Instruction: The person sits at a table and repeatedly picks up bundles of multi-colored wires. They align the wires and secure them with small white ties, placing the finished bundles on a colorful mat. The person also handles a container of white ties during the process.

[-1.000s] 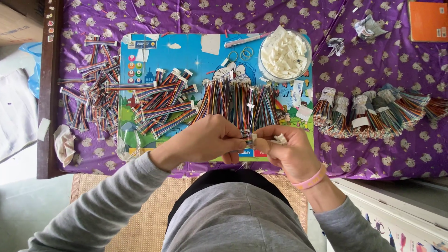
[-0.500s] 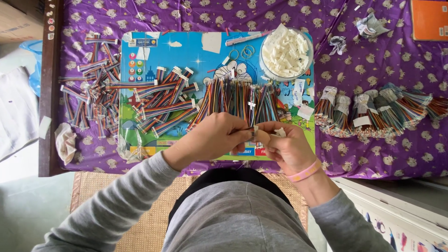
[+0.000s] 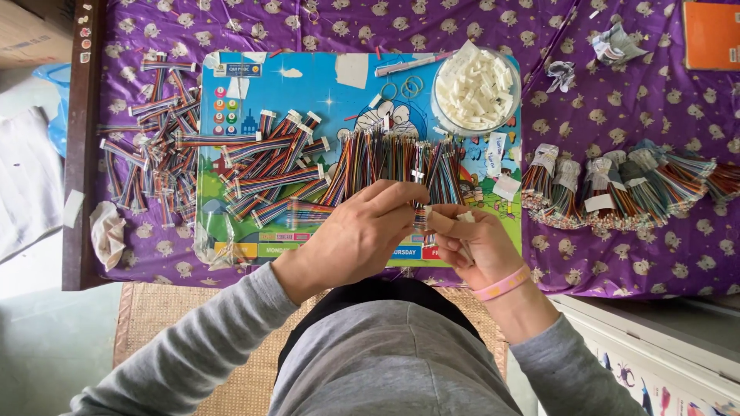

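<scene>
My left hand (image 3: pixel 362 235) and my right hand (image 3: pixel 474 243) meet at the table's near edge. Between their fingertips they pinch the end of a multicoloured ribbon cable (image 3: pixel 421 217). My right hand also holds a small white plastic connector (image 3: pixel 465 219). A spread of loose multicoloured wires (image 3: pixel 393 158) lies just beyond the hands on a blue cartoon mat (image 3: pixel 347 92). A pink band circles my right wrist.
A clear bowl of white connectors (image 3: pixel 472 88) stands at the mat's far right. Finished cables with white ends lie on the mat (image 3: pixel 270 173) and in a pile at the left (image 3: pixel 154 150). Tagged wire bundles (image 3: pixel 617 185) sit at the right. An orange book (image 3: pixel 711 35) lies at the far right corner.
Both hands stay together at the same spot. The fingers have shifted slightly on the cable end and the connector.
</scene>
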